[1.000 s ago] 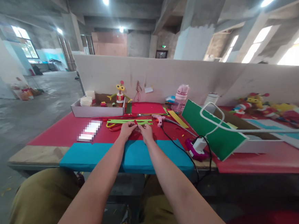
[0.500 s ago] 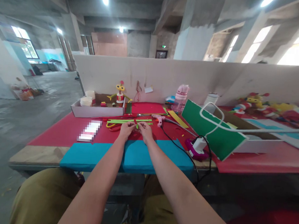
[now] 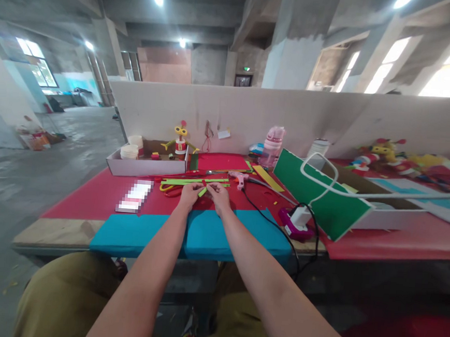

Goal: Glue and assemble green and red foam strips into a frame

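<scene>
Between my two hands is a small light green strip (image 3: 202, 191), with a bit of red showing beside it. My left hand (image 3: 192, 193) is closed, its fingertips pinching at the strip's left side. Opposite it, my right hand (image 3: 218, 195) pinches the strip's upper right end. Just behind the hands lie long green strips (image 3: 181, 181) on the red table cover. Yellow-handled scissors (image 3: 165, 187) rest partly under those strips, left of my left hand. A pink glue gun (image 3: 239, 180) lies to the right, beyond my right hand.
A white box (image 3: 147, 169) holding paper cups and a yellow robot figure (image 3: 180, 139) stands back left. A phone (image 3: 135, 197) lies at left. On the right are a green board (image 3: 320, 197), a purple power strip (image 3: 294, 226) with cables, and a pink bottle (image 3: 272, 146).
The small green strip has turned between my fingers and shows more of its face, slanting down to the left. My arms have stayed almost in place.
</scene>
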Motion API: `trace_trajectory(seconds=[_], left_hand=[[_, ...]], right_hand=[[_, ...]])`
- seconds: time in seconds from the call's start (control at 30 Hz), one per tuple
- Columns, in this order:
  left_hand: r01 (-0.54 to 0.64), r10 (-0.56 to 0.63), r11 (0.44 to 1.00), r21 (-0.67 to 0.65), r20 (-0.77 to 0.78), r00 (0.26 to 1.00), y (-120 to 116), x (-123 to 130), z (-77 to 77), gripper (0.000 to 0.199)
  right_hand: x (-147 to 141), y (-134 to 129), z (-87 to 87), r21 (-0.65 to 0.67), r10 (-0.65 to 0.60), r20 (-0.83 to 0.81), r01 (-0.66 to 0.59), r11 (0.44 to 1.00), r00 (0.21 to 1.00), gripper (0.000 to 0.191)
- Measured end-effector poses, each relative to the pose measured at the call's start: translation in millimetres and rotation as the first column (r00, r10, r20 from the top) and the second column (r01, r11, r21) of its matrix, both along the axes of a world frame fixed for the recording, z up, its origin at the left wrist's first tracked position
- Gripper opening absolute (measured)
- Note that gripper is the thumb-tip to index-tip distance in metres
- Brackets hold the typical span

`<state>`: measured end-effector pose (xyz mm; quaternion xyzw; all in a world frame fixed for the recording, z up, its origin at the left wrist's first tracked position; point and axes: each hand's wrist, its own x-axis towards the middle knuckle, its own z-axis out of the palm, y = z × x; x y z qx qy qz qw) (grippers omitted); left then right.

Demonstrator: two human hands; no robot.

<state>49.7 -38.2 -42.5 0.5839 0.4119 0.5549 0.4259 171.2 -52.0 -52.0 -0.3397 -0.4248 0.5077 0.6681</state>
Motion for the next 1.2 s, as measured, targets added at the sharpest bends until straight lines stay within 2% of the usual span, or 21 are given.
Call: trace_trajectory(seconds=[0.23, 0.4, 0.57, 0.7, 0.8, 0.9, 1.03, 1.2], left_hand=[[-0.008, 0.009, 1.0, -0.023, 0.043, 0.999, 0.3, 2.1, -1.3, 0.031], [0.091, -0.088, 0.996, -0.025, 0.119, 0.989, 0.1, 3.2, -1.1, 0.028], [0.163, -0.155, 0.986, -0.044, 0.15, 0.977, -3.1, 5.8, 1.9, 0.037], [0.137, -0.133, 0.99, -0.028, 0.116, 0.984, -6.4, 9.3, 2.3, 0.046], [0.077, -0.078, 0.997, 0.032, 0.041, 0.996, -8.4, 11.3, 2.8, 0.048], [0.042, -0.043, 0.997, 0.064, -0.001, 0.999, -9.0, 11.4, 3.1, 0.04], [0.049, -0.049, 0.999, 0.022, 0.007, 0.999, -5.8, 8.3, 0.1, 0.029], [-0.003, 0.004, 0.999, 0.039, -0.024, 1.0, 2.2, 3.1, -6.6, 0.022]], right_hand=[[0.6, 2.5, -1.1, -0.027, -0.016, -0.005, 0.016, 1.0, 1.0, 0.031], [0.3, 5.8, -3.0, -0.053, -0.057, -0.003, 0.057, 0.997, 0.998, 0.026], [-0.6, 8.5, -4.3, -0.049, -0.082, -0.06, 0.079, 0.996, 0.995, 0.023], [-0.6, 9.6, -4.9, -0.063, -0.09, -0.075, 0.086, 0.994, 0.993, 0.022], [0.8, 9.0, -4.7, -0.082, -0.131, -0.013, 0.13, 0.988, 0.991, 0.023], [1.5, 7.2, -3.6, -0.075, -0.126, 0.024, 0.128, 0.989, 0.992, 0.026], [-0.4, 5.1, -2.4, -0.07, -0.054, -0.026, 0.052, 0.996, 0.998, 0.027], [-2.6, 4.1, -3.1, -0.055, -0.016, -0.069, 0.013, 0.998, 0.997, 0.031]])
